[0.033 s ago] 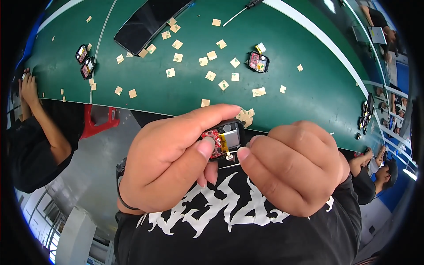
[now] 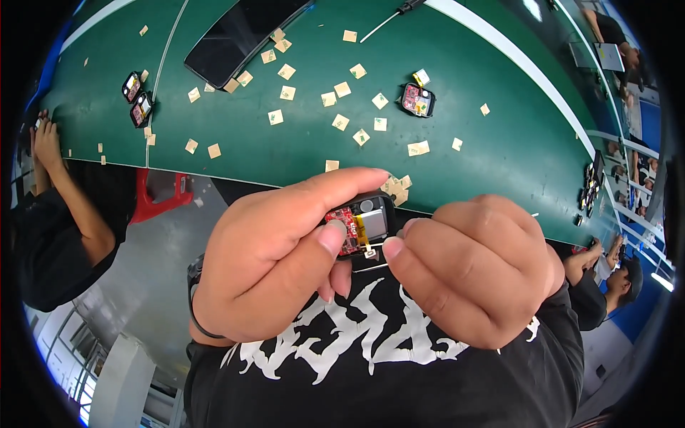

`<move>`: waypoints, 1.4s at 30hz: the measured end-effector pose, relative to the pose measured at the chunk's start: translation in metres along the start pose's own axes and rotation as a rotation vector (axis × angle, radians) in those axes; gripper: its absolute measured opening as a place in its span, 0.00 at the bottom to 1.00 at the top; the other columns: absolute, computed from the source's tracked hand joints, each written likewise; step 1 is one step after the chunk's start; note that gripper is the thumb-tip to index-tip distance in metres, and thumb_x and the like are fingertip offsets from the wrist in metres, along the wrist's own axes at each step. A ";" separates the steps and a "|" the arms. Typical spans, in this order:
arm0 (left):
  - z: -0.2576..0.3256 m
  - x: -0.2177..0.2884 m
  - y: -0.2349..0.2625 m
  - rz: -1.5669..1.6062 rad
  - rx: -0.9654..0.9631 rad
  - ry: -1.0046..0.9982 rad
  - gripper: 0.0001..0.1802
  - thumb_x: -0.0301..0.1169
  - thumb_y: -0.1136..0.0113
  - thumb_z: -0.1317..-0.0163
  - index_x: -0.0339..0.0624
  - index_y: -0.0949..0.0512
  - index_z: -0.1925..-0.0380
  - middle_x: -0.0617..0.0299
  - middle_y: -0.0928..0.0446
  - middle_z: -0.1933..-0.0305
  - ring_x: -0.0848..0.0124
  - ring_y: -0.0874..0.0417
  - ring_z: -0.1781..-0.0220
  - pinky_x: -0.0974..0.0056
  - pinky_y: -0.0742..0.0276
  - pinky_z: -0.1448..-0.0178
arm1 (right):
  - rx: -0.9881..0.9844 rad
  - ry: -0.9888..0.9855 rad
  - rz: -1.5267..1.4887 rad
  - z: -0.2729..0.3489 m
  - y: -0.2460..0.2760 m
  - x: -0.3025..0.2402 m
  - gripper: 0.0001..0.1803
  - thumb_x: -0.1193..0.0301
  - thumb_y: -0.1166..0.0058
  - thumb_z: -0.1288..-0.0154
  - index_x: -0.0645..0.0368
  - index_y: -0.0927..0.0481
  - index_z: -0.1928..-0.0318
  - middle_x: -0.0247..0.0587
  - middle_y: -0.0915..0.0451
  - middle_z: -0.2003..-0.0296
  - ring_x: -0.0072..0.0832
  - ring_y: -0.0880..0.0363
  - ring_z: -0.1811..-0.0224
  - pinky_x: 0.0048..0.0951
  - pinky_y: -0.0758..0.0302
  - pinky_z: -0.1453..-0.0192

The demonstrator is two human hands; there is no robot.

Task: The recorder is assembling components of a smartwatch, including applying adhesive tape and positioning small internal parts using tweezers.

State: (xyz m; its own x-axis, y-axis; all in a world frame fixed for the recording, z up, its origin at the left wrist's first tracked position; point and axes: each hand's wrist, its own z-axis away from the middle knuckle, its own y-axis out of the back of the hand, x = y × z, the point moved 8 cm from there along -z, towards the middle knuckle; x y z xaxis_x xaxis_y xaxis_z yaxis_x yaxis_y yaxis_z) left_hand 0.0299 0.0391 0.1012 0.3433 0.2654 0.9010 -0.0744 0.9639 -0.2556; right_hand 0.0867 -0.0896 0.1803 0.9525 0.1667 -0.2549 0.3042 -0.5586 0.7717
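My left hand (image 2: 275,250) is closed around a small black device case (image 2: 389,207), its thumb pressing on the red circuit board (image 2: 349,221) inside. Beside the board lie a silver battery (image 2: 374,224) with yellow tape and a round grey part (image 2: 367,205). A small white connector piece (image 2: 369,251) shows at the case's near edge. Close against the right side of the case, my right hand (image 2: 474,267) is closed in a pinch. A thin light line runs from its fingertips to the connector piece; whether it is a wire or a tool tip, I cannot make out.
Many small beige adhesive squares (image 2: 341,123) are scattered over the green table (image 2: 250,153). Another opened device (image 2: 417,100) lies far right, two more (image 2: 141,109) at left. A black phone-like slab (image 2: 239,43) and a screwdriver (image 2: 382,25) lie at the back. Co-workers sit on both sides.
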 end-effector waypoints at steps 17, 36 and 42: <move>-0.001 -0.006 0.002 0.051 0.005 0.039 0.26 0.27 0.55 0.27 0.20 0.29 0.34 0.51 0.16 0.61 0.74 0.17 0.73 0.73 0.21 0.70 | -0.057 0.038 -0.043 0.004 -0.006 0.001 0.18 0.77 0.36 0.58 0.75 0.15 0.63 0.50 0.18 0.67 0.34 0.21 0.73 0.27 0.32 0.78; -0.002 -0.008 0.003 0.052 -0.007 0.017 0.25 0.25 0.57 0.26 0.21 0.29 0.34 0.50 0.16 0.60 0.73 0.17 0.73 0.72 0.20 0.70 | -0.131 0.023 -0.074 0.005 -0.009 0.002 0.19 0.76 0.35 0.57 0.75 0.15 0.62 0.50 0.19 0.65 0.34 0.23 0.70 0.29 0.25 0.73; -0.002 -0.011 0.002 0.063 -0.016 0.042 0.25 0.25 0.56 0.26 0.21 0.29 0.34 0.50 0.16 0.61 0.74 0.17 0.73 0.72 0.20 0.71 | -0.137 0.072 -0.071 0.008 -0.010 0.000 0.18 0.76 0.36 0.56 0.74 0.15 0.62 0.49 0.19 0.65 0.34 0.23 0.69 0.28 0.26 0.73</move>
State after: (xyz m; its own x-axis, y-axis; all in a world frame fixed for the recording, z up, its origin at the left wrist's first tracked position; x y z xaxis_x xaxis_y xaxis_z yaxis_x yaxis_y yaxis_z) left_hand 0.0275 0.0383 0.0905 0.3773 0.3237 0.8677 -0.0821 0.9449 -0.3168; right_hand 0.0833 -0.0900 0.1678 0.9255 0.2626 -0.2730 0.3652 -0.4279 0.8267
